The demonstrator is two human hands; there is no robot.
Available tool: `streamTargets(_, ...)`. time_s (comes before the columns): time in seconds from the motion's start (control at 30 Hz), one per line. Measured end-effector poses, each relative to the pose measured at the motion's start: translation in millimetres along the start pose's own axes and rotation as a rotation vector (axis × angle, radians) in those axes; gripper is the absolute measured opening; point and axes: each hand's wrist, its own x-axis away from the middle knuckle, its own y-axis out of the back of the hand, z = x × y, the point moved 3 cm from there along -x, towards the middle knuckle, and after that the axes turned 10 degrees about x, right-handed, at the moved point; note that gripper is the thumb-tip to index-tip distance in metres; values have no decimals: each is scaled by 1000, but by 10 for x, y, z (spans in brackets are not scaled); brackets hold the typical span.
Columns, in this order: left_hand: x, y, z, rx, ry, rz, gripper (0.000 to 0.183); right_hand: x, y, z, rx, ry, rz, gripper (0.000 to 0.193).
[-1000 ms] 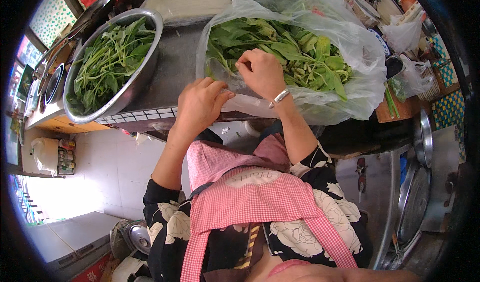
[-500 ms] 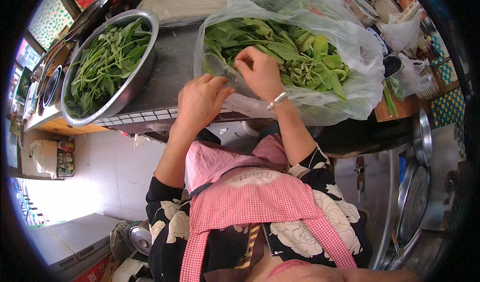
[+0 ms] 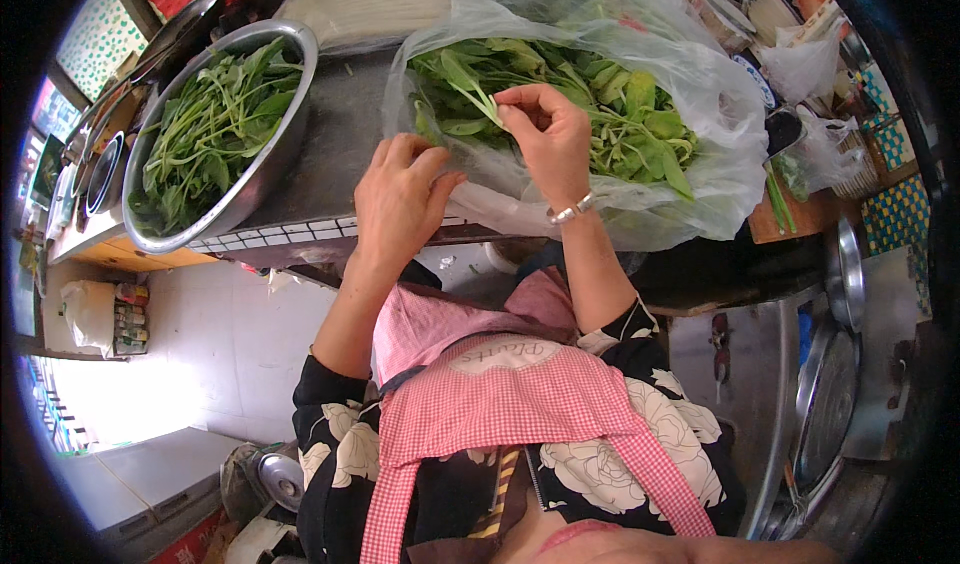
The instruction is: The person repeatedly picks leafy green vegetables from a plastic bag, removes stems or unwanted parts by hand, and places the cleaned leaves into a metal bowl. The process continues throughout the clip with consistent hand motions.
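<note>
A stem of leafy greens (image 3: 463, 77) is pinched between the thumb and fingers of my right hand (image 3: 550, 134), its leaf pointing up and left. That hand is over the clear plastic bag (image 3: 640, 214), which lies open with a heap of leafy greens (image 3: 640, 134) inside. My left hand (image 3: 402, 189) is at the bag's near left edge, fingers loosely bent and thumb apart from them, with nothing visible between. The underside of its palm is hidden. To the left, a metal basin (image 3: 305, 64) holds more leafy greens (image 3: 215, 124).
A dark counter (image 3: 350, 104) with a tiled front edge carries the basin and bag. Behind them lies a clear packet of pale strands (image 3: 365, 9). Dark pans (image 3: 190, 24) stand at far left. At right, a wooden board (image 3: 775, 219) bears green stalks.
My right hand has lifted and shifted right, now with a stem of greens from the bag. My left hand has moved slightly away from it.
</note>
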Motion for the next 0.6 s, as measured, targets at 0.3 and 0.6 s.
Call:
streamTargets(0.3, -3, -385, -149, 1211, 699, 60, 31, 352, 234, 210, -317, -25, 132, 19)
streamTargets(0.6, 119, -513, -59, 1365, 558, -222, 14, 563, 248, 240, 228, 154, 168, 12)
